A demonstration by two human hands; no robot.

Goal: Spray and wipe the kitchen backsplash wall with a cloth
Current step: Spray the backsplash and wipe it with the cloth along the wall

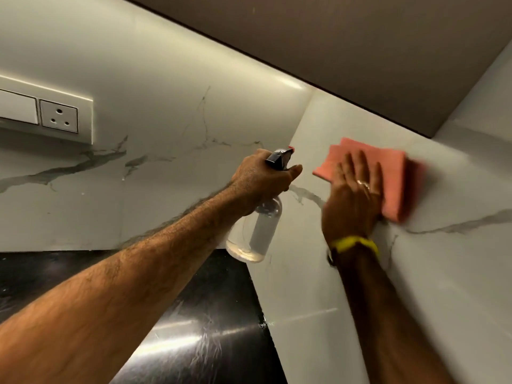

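The backsplash wall (318,278) is white marble with grey veins and turns a corner in the middle of the view. My left hand (261,178) grips a clear spray bottle (256,231) by its neck, nozzle aimed at the right-hand wall panel near the corner. My right hand (353,195) lies flat with fingers spread on a folded pink cloth (388,173), pressing it against the right-hand panel. The cloth's right edge is blurred. A yellow band circles my right wrist.
A white switch and socket plate (47,115) is mounted on the left wall panel. A glossy black countertop (210,328) runs below. The brown underside of an upper cabinet (346,51) hangs close above the wall.
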